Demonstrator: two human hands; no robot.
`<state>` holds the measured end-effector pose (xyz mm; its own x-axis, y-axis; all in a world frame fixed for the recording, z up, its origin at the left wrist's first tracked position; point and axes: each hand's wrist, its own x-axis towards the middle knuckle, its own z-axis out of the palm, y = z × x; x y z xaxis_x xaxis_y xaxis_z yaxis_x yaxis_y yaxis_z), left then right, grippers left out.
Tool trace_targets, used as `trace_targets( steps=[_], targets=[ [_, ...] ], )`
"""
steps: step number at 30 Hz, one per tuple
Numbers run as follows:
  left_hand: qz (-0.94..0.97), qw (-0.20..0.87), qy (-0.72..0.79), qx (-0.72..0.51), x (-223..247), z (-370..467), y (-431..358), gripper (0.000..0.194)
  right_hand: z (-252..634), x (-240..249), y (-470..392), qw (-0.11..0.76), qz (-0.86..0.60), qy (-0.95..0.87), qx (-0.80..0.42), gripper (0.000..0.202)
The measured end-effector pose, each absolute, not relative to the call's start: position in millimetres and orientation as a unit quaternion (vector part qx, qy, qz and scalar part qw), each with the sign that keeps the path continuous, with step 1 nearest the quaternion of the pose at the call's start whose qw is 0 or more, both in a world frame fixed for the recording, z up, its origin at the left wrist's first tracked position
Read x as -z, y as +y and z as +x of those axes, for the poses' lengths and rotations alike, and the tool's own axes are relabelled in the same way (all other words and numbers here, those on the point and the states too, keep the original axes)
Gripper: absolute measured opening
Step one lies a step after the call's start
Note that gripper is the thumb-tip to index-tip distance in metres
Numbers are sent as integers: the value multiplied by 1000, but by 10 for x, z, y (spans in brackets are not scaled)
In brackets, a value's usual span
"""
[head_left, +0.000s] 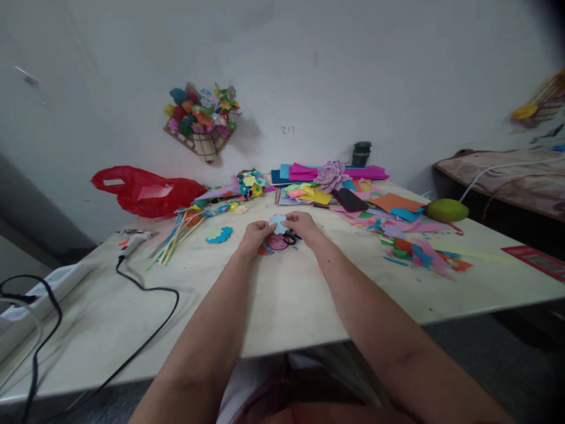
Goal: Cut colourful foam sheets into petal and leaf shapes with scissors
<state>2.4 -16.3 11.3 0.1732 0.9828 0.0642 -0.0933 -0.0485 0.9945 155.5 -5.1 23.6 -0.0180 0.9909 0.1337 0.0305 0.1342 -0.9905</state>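
Note:
Between my two hands I hold up a light blue paper flower cutout. My left hand pinches its left edge, and my right hand pinches its right edge. Just below it, black-handled scissors lie on the table, partly covered. A round pinkish-red item sits beside them, its kind hard to make out. To the left of my left hand rests a small pile of blue and pale green scalloped cutouts.
A glue gun trails a black cord across the left side, near a power strip. A red plastic bag and paper flowers stand behind. Coloured paper scraps and a green-yellow fruit-like object lie right.

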Motion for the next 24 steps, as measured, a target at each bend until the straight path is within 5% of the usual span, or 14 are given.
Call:
trace_targets(
  steps=[4,24],
  targets=[
    [531,554,407,-495,-91,15,-142,37,1555,-231,-37,532,-461,-535,-467,28],
    [533,561,414,-479,-115,20,-160,43,1567,-120,19,492,-488,-557,-458,33]
  ],
)
